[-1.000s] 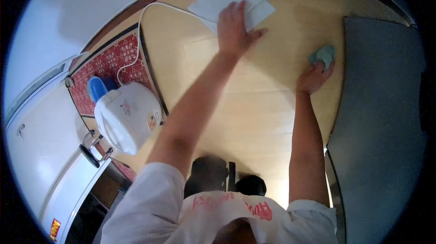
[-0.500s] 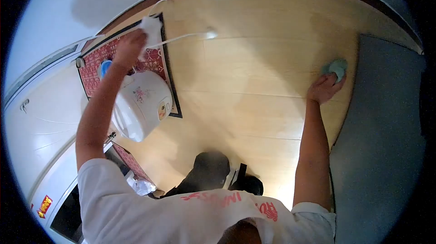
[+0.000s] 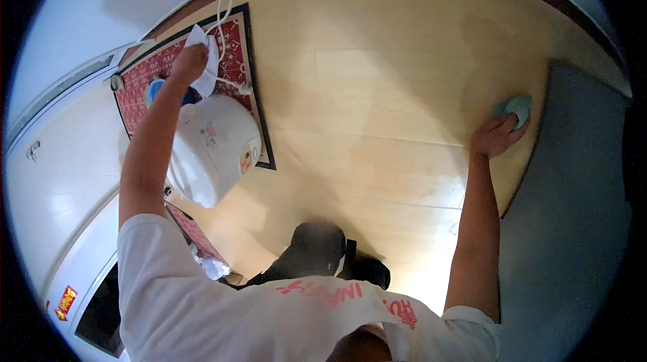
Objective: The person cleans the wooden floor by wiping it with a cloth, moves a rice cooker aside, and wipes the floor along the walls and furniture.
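Note:
My left hand (image 3: 190,62), at the upper left, is closed on a thin white cloth or sheet (image 3: 207,84); its exact material is unclear. A white power cord (image 3: 225,22) runs by that hand, looping up beyond the patterned mat, and its plug end (image 3: 245,89) is just past a white rice cooker (image 3: 216,140) with a flower print. Whether the fingers also grip the cord is hidden. Out to the right, my right hand (image 3: 495,138) presses a pale green cloth (image 3: 520,109) on the wood-look surface (image 3: 364,92), its fingers curled over it.
The cooker stands on a red patterned mat (image 3: 234,45) with a dark border. A blue object (image 3: 155,88) is partly behind my left forearm. A grey panel (image 3: 573,180) borders the right side. A white appliance (image 3: 74,160) and a crumpled plastic bag (image 3: 214,268) are at the left.
The cord's plug end has swung left and down, from over the bare surface to beside the cooker. My left hand shifted slightly left. My right hand and the green cloth slid a little right.

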Tool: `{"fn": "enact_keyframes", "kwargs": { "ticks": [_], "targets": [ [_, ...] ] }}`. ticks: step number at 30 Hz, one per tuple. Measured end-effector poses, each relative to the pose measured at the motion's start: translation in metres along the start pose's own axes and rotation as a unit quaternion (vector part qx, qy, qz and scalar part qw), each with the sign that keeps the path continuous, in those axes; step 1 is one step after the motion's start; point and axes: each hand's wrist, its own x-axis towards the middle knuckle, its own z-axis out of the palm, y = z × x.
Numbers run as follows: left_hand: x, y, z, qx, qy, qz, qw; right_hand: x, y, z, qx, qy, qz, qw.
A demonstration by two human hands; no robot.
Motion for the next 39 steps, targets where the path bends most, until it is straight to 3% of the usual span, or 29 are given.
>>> {"fn": "enact_keyframes", "kwargs": {
  "ticks": [1, 2, 4, 5, 6, 8, 11, 12, 15, 21, 23, 25, 30, 32, 35, 38, 39],
  "targets": [
    [0.004, 0.036, -0.012, -0.095, 0.074, -0.103, 0.987, -0.005, 0.009, 0.006, -0.017, -0.007, -0.011, 1.0],
    [0.007, 0.068, -0.027, -0.177, 0.111, -0.098, 0.973, -0.012, 0.026, 0.015, -0.036, -0.013, -0.022, 0.999],
    [0.031, 0.117, -0.005, -0.276, 0.326, -0.054, 0.903, -0.014, 0.034, 0.02, -0.004, -0.012, 0.018, 1.0],
    [0.024, 0.16, -0.017, -0.342, 0.333, -0.102, 0.873, -0.01, 0.024, 0.02, 0.048, -0.001, 0.068, 0.996],
    [0.04, 0.172, 0.015, -0.331, 0.389, -0.074, 0.856, -0.006, 0.017, 0.017, 0.066, 0.0, 0.088, 0.994],
    [0.016, 0.226, 0.012, -0.347, 0.403, -0.078, 0.843, 0.001, 0.004, 0.01, 0.067, -0.003, 0.097, 0.993],
    [0.003, 0.252, 0.068, -0.314, 0.418, -0.162, 0.837, -0.006, 0.001, 0.005, 0.059, -0.011, 0.06, 0.996],
    [0.006, 0.254, 0.091, -0.269, 0.378, -0.193, 0.864, -0.007, 0.006, 0.006, 0.06, -0.007, 0.044, 0.997],
    [0.007, 0.264, 0.086, -0.231, 0.381, -0.205, 0.871, -0.009, 0.028, 0.011, -0.034, -0.028, -0.017, 0.999],
    [-0.003, 0.266, 0.07, -0.247, 0.354, -0.23, 0.872, -0.001, 0.001, 0.005, 0.026, -0.009, 0.103, 0.994],
    [-0.002, 0.267, 0.064, -0.254, 0.347, -0.234, 0.872, 0.0, 0.008, 0.012, 0.003, 0.018, 0.071, 0.997],
    [-0.002, 0.269, 0.057, -0.272, 0.35, -0.234, 0.865, 0.011, 0.025, 0.02, -0.07, 0.042, -0.054, 0.995],
    [0.0, 0.266, 0.068, -0.253, 0.343, -0.233, 0.874, 0.126, -0.01, 0.091, -0.043, 0.026, 0.079, 0.996],
    [0.0, 0.265, 0.068, -0.253, 0.357, -0.231, 0.869, 0.169, -0.035, 0.13, 0.045, 0.044, 0.07, 0.996],
    [0.0, 0.265, 0.067, -0.234, 0.359, -0.232, 0.873, 0.147, -0.097, 0.137, 0.055, -0.014, -0.09, 0.994],
    [-0.001, 0.266, 0.066, -0.24, 0.368, -0.222, 0.87, 0.11, -0.13, 0.093, 0.101, -0.052, -0.246, 0.963],
    [-0.001, 0.265, 0.066, -0.237, 0.365, -0.221, 0.873, 0.111, -0.121, 0.087, 0.094, -0.052, -0.224, 0.969]
  ]
}}
